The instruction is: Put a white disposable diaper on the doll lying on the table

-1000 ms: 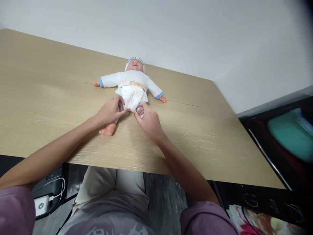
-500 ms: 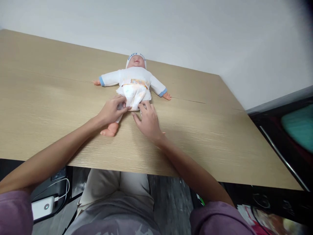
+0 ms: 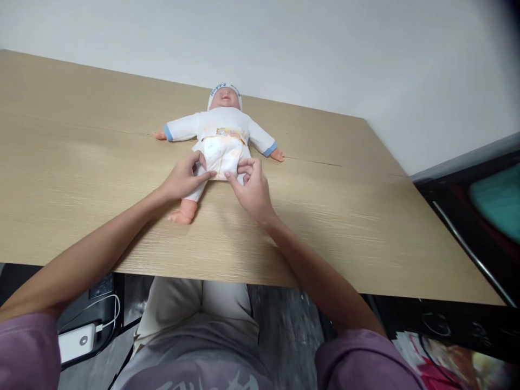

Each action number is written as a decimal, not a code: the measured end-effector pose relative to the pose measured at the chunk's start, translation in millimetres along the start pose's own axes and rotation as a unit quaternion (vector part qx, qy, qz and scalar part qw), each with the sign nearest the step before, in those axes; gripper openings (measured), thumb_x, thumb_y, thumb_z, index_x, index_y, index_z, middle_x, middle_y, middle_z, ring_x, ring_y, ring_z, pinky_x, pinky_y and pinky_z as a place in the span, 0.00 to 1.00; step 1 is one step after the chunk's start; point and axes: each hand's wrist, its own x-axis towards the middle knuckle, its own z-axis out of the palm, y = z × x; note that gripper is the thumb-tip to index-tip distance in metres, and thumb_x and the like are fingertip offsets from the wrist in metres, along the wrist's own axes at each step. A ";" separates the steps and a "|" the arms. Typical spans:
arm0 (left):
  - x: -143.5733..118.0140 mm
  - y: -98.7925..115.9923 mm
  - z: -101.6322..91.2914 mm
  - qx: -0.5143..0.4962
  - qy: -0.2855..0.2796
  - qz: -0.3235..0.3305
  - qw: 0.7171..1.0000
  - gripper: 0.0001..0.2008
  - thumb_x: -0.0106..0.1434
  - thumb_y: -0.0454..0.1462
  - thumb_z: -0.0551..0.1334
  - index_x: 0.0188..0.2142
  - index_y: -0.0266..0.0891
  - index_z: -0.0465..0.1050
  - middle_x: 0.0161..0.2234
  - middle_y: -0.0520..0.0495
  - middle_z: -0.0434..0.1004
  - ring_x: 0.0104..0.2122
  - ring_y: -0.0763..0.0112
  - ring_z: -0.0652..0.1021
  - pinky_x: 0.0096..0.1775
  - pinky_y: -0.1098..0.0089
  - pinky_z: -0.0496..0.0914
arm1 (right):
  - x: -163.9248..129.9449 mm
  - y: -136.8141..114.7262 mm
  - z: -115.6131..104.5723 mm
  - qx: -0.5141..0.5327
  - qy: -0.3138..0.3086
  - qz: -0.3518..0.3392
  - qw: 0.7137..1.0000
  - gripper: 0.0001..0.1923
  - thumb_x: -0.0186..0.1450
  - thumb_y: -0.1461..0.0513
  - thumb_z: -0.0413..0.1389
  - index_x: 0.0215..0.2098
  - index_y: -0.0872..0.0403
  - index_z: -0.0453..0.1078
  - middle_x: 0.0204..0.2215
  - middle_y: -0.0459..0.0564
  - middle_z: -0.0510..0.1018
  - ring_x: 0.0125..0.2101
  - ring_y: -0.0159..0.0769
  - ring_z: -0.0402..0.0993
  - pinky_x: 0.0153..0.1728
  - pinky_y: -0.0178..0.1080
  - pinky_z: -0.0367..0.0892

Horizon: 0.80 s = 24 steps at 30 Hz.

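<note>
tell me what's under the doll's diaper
A white trouser leg shows below the diaper, by the left hand. The hips of the doll and whatever else lies underneath are covered, unseen.

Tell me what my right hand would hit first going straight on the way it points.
Your right hand would likely meet the white diaper on the doll first; it seems right at its edge, though depth is unclear.
</note>
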 end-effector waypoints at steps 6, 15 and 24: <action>1.9 -4.4 6.2 -0.123 0.037 -0.053 0.990 0.28 0.58 0.46 0.81 0.42 0.45 0.62 0.37 0.53 0.68 0.34 0.69 0.68 0.39 0.65 0.64 | -0.8 -4.1 -13.4 -0.041 0.015 0.017 0.999 0.19 0.72 0.48 0.70 0.50 0.47 0.71 0.48 0.54 0.90 0.46 0.49 0.84 0.52 0.52 0.75; -8.4 5.5 11.4 -0.092 0.090 -0.113 0.985 0.30 0.58 0.50 0.82 0.52 0.43 0.74 0.45 0.47 0.82 0.46 0.59 0.81 0.51 0.60 0.73 | 3.3 -4.1 -14.5 -0.095 -0.031 -0.017 0.995 0.18 0.78 0.44 0.63 0.46 0.48 0.83 0.44 0.53 0.92 0.47 0.51 0.83 0.53 0.51 0.74; -3.0 6.9 2.0 -0.217 0.008 -0.125 0.968 0.23 0.64 0.56 0.79 0.40 0.41 0.80 0.40 0.46 0.84 0.39 0.62 0.81 0.41 0.63 0.73 | 12.1 4.0 -9.5 -0.027 -0.050 0.027 0.998 0.28 0.73 0.34 0.63 0.37 0.48 0.78 0.37 0.49 0.86 0.39 0.45 0.78 0.44 0.46 0.70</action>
